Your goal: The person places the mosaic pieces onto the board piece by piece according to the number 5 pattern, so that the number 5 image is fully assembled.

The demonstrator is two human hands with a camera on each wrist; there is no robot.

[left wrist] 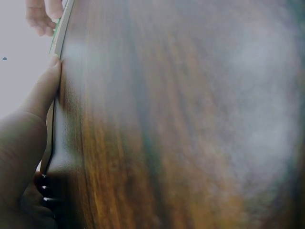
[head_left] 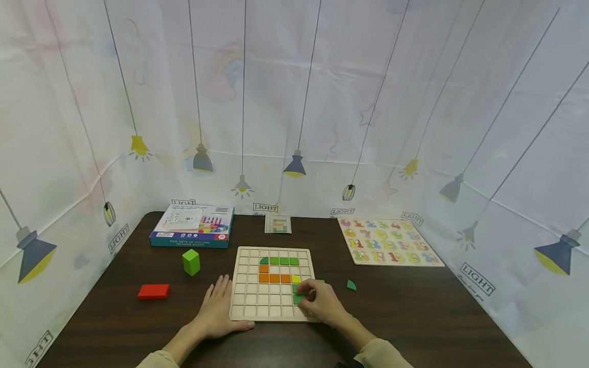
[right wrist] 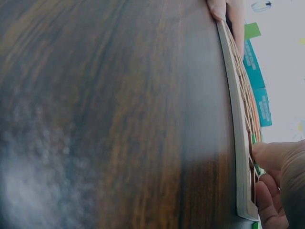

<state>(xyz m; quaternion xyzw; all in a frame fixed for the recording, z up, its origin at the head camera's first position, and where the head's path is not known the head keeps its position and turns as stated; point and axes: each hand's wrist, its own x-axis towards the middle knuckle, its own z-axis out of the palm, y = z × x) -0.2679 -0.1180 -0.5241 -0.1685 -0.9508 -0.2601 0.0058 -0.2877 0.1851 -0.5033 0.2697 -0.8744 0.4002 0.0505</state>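
Observation:
A wooden grid board (head_left: 243,300) lies on the dark table, with green, orange and yellow tiles set in some squares. My left hand (head_left: 217,307) lies flat at the board's lower left corner, fingers straight along the left side and thumb along the front edge. At the board's right side, my right hand (head_left: 320,301) has curled fingers and pinches a green tile (head_left: 298,298) at a square below the yellow tile (head_left: 296,279). Its thumb (right wrist: 269,153) meets green at the board in the right wrist view. Part of the right column is hidden under that hand.
A loose green quarter-round tile (head_left: 352,285) lies right of the board. Leftward stand a light green block (head_left: 191,262) and a red block (head_left: 154,292). Behind are a boxed set (head_left: 189,240), a small pattern card (head_left: 278,224) and a number puzzle board (head_left: 388,258).

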